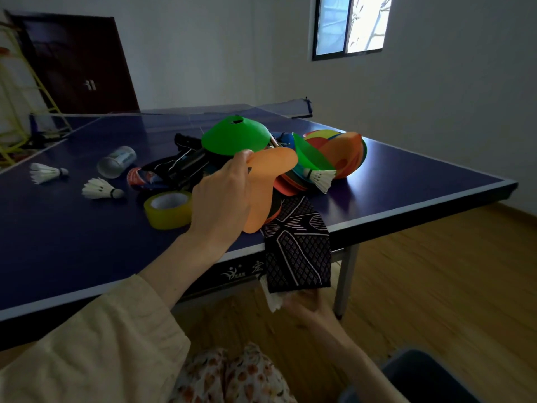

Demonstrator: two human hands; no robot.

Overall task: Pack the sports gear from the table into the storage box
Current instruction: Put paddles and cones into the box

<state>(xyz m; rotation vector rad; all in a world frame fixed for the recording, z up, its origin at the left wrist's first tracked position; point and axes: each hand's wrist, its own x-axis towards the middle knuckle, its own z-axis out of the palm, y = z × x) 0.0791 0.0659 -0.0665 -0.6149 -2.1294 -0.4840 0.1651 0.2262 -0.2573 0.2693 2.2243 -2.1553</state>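
I see open blue table (72,242) along the near left edge, clear for a hand. Farther in, 2 shuttlecocks (100,189), a tape roll (168,209) and a toppled cup (116,161) stand in the way. The cone pile (334,152) crowds the right corner.

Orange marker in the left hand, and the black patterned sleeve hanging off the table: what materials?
Orange marker: probably thin flexible plastic, matte; it looks flat and light glows through it. Black patterned sleeve: likely knitted elastic fabric; it drapes limply and shows woven white mesh lines.
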